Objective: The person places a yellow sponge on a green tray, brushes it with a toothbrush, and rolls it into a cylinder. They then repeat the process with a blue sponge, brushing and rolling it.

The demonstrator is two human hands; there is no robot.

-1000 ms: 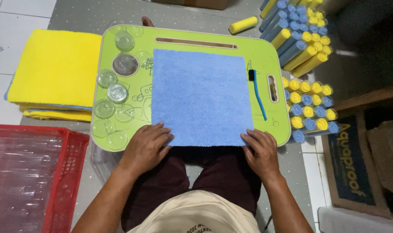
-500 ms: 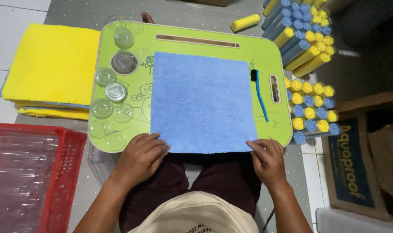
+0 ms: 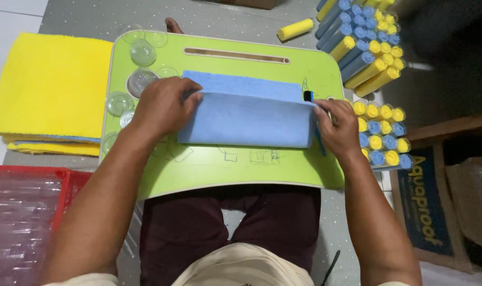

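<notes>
At the far left a red plastic crate with clear wrapped contents sits on the floor, and above it lies a stack of yellow cloths, flat and square-edged, just beside the green lap desk. Along the desk's left edge stand several clear round plastic lids, one near the left hand's knuckles.

The left hand rests on the desk with fingers bent, pinching the left end of the blue microfibre cloth at its folded upper edge. The cloth lies across the middle of the desk, its near half turned over onto the far half, so a strip of the lower layer shows beyond the fold. It stretches between both hands, touching each.

The right hand grips the cloth's right end, thumb on top and fingers curled under the edge. A black-and-blue pen pokes out just beyond that hand, mostly hidden.

To the right of the desk, rolled blue and yellow cloths are stacked end-on in rows, with a second pile above and one loose yellow roll on the floor. Further right, a cardboard box carries a dark blue rectangular label with yellow lettering.
</notes>
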